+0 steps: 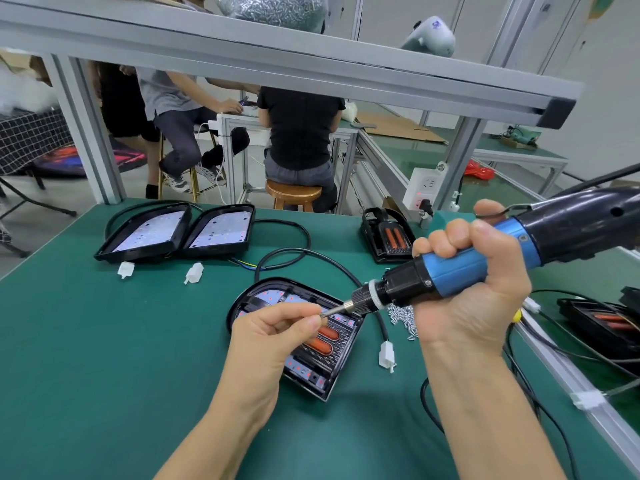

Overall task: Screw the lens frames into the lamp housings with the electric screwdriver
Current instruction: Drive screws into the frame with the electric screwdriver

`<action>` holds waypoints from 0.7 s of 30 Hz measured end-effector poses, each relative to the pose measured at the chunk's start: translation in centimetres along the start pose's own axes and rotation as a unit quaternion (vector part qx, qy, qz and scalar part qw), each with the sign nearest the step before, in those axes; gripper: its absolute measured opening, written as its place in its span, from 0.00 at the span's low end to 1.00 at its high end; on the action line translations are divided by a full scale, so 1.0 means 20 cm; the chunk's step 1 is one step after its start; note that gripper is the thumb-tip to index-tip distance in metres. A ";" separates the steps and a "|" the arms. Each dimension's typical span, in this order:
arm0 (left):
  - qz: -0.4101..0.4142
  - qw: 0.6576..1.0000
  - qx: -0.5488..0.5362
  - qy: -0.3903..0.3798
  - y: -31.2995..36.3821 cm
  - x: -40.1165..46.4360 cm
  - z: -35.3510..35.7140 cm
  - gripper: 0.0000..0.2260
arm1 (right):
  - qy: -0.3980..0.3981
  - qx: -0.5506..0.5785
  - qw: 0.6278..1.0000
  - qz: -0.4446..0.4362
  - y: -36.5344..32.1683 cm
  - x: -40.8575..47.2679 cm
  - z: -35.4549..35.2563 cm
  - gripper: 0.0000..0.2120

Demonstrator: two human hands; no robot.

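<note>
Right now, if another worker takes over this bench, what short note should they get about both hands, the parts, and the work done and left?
Right hand grips the electric screwdriver, bit tilted down and left toward the near lamp housing.
Left hand pinches at the bit tip, apparently seating a screw; the screw itself is too small to see.
Lens frame sits in that housing.
Loose screws lie beside it.
Two frameless housings wait at the back left. Housings with frames lie at the back and far right; whether screwed, cannot tell.
Left: screw the near frame down, then the back ones.
</note>
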State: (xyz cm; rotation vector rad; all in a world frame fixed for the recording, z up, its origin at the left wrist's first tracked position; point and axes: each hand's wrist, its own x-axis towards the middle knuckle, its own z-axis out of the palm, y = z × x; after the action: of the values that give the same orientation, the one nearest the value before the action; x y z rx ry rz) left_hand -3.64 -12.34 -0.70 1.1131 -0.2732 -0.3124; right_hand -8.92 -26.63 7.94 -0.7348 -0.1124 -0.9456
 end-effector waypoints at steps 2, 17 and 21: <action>0.003 1.000 0.005 -0.013 0.01 0.00 -0.02 0.08 | 0.000 0.007 1.000 0.005 0.01 0.00 0.01 0.08; -0.109 0.747 0.636 0.162 -0.05 0.26 -0.36 0.18 | -0.038 -0.030 0.997 0.054 0.19 -0.03 0.03 0.10; -0.130 0.806 0.552 0.170 -0.03 0.28 -0.35 0.06 | -0.044 -0.053 0.996 0.056 0.27 -0.03 0.04 0.11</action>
State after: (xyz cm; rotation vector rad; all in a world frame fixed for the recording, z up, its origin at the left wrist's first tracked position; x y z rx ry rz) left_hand 4.12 -8.90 -3.91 2.3524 0.0599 -0.1684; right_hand -4.88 -23.68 5.53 -0.8726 -0.0965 -0.8168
